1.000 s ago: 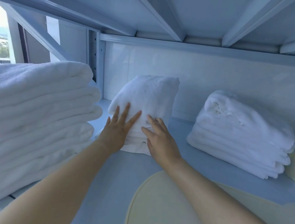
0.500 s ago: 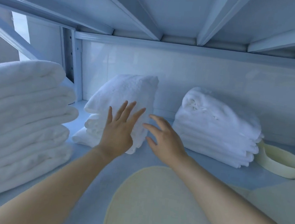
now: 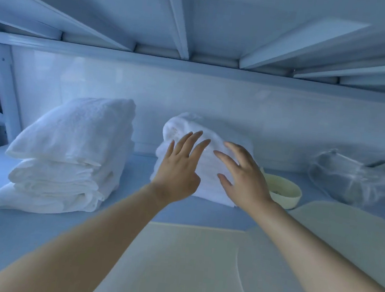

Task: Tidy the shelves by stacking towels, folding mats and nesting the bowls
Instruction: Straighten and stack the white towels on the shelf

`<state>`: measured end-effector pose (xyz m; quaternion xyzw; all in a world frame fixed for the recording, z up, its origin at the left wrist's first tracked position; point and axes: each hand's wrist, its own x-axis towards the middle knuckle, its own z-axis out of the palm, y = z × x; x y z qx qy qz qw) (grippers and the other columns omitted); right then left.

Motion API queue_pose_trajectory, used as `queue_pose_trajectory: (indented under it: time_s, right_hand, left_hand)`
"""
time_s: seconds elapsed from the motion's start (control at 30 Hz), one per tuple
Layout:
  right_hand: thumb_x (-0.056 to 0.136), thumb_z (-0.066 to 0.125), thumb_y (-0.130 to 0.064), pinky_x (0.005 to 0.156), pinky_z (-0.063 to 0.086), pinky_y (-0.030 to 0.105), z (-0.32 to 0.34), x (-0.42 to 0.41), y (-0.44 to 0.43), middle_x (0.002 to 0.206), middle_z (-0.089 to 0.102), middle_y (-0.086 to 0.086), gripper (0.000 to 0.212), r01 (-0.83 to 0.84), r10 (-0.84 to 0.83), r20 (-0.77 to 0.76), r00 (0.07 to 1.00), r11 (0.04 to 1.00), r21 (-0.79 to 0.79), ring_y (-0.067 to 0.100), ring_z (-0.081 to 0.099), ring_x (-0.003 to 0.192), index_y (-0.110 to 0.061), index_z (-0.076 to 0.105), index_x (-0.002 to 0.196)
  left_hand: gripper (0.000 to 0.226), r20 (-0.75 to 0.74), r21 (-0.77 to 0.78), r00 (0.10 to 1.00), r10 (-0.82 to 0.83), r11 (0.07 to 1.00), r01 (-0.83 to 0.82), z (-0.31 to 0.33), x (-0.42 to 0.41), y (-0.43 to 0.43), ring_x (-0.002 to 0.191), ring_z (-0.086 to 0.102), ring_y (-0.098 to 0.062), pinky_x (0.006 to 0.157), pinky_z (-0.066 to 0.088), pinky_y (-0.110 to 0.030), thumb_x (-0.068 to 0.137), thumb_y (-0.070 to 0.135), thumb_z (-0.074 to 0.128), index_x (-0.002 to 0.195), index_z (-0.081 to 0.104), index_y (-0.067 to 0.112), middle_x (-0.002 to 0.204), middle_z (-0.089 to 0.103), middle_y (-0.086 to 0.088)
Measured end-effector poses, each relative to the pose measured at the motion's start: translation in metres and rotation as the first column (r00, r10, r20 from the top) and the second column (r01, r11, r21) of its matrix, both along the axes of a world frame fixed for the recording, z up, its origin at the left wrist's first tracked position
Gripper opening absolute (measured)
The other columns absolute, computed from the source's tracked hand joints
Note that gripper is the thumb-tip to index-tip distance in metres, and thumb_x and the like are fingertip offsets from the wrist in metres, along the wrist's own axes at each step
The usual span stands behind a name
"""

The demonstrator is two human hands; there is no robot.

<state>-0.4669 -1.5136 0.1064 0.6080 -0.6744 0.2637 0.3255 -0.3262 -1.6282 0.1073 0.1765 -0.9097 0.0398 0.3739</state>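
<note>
Lying closest on the blue shelf (image 3: 33,228) is a pale yellow mat (image 3: 185,265), flat, with a second mat (image 3: 334,236) right beside it. Both bare arms reach out over them. Past the mats, the left hand (image 3: 179,168) and the right hand (image 3: 246,178) are up in front of the middle towel pile (image 3: 186,124). Both hands have fingers spread wide and hold nothing. I cannot tell if they touch the pile. A taller towel pile (image 3: 70,153) sits to the left. A yellow bowl (image 3: 285,195) peeks out just right of the middle pile. Farther right, a blurry clear plastic bag (image 3: 350,180) sits near the back wall.
</note>
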Motion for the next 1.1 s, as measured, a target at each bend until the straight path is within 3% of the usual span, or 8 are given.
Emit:
queue_pose_trajectory:
  time_s: [0.23,0.47,0.6,0.7,0.8,0.97,1.03,1.1]
  right_hand:
    - [0.077,0.072,-0.016,0.091,0.047,0.035,-0.013,-0.054,0.030,0.142,0.042,0.006,0.058,0.088,-0.091,0.108,0.990,0.996,0.033,0.026,0.043,0.128,-0.016,0.049,0.130]
    - [0.081,0.067,-0.020,0.098,0.042,0.034,-0.024,-0.075,0.031,0.150,0.029,-0.001,0.071,0.079,-0.101,0.176,0.979,0.989,0.124,0.019,0.030,0.136,-0.022,0.031,0.142]
    - [0.082,0.067,-0.023,0.101,0.038,0.030,-0.027,-0.078,0.026,0.152,0.024,-0.002,0.078,0.060,-0.089,0.209,0.974,0.988,0.141,0.018,0.029,0.137,-0.024,0.023,0.145]
    - [0.081,0.067,-0.023,0.101,0.037,0.028,-0.027,-0.078,0.023,0.152,0.022,-0.001,0.080,0.037,-0.063,0.211,0.975,0.991,0.127,0.019,0.029,0.137,-0.024,0.021,0.146]
    - [0.082,0.067,-0.025,0.102,0.036,0.029,-0.027,-0.079,0.020,0.154,0.018,-0.002,0.081,0.024,-0.050,0.208,0.977,0.992,0.127,0.019,0.027,0.138,-0.026,0.018,0.146]
    - [0.083,0.067,-0.029,0.103,0.034,0.027,-0.025,-0.076,0.016,0.154,0.017,-0.002,0.079,-0.007,-0.019,0.194,0.981,0.991,0.130,0.016,0.025,0.139,-0.027,0.018,0.146]
    - [0.084,0.066,-0.029,0.104,0.034,0.027,-0.023,-0.074,0.011,0.154,0.017,-0.002,0.078,-0.023,-0.005,0.202,0.979,0.990,0.138,0.016,0.024,0.139,-0.026,0.019,0.146]
    - [0.083,0.066,-0.028,0.103,0.034,0.028,-0.021,-0.070,0.004,0.154,0.017,-0.003,0.078,-0.029,-0.001,0.201,0.980,0.989,0.144,0.017,0.024,0.139,-0.026,0.020,0.146]
  left_hand:
    - [0.089,0.140,-0.084,0.990,-0.026,0.996,0.038,-0.004,-0.059,0.017,0.144,0.001,-0.018,0.115,0.012,-0.052,0.078,0.024,0.059,0.147,0.003,0.029,0.156,0.008,0.007]
    - [0.119,0.252,-0.294,0.938,0.237,0.942,-0.159,-0.021,-0.077,0.014,0.141,0.000,-0.030,0.109,0.016,-0.057,0.070,0.029,0.073,0.142,-0.022,0.026,0.150,0.009,-0.005]
    - [0.105,0.227,-0.340,0.930,0.288,0.919,-0.201,-0.026,-0.080,0.012,0.140,0.011,-0.030,0.109,0.019,-0.056,0.069,0.024,0.071,0.142,-0.005,0.021,0.149,0.015,-0.005]
    - [0.092,0.161,-0.384,0.948,0.274,0.902,-0.196,-0.025,-0.076,0.008,0.132,0.034,-0.030,0.101,0.035,-0.053,0.057,0.020,0.075,0.135,0.026,0.017,0.140,0.039,-0.004]
    - [0.092,0.087,-0.429,0.966,0.242,0.884,-0.183,-0.019,-0.068,-0.006,0.116,0.053,-0.032,0.086,0.049,-0.050,0.036,0.015,0.079,0.121,0.044,0.012,0.123,0.058,-0.006]
    - [0.086,0.051,-0.438,0.978,0.204,0.884,-0.162,-0.016,-0.032,-0.039,0.113,0.056,-0.037,0.086,0.051,-0.049,0.029,0.009,0.078,0.113,0.059,0.004,0.116,0.061,-0.014]
    - [0.084,0.075,-0.368,0.980,0.186,0.918,-0.146,-0.014,-0.017,-0.047,0.119,0.052,-0.036,0.090,0.049,-0.050,0.033,0.006,0.077,0.115,0.057,0.002,0.120,0.058,-0.015]
    - [0.079,0.093,-0.198,0.993,0.068,0.979,-0.049,-0.011,-0.010,-0.049,0.131,0.037,-0.031,0.087,0.051,-0.048,0.046,0.004,0.068,0.123,0.048,0.004,0.130,0.047,-0.011]
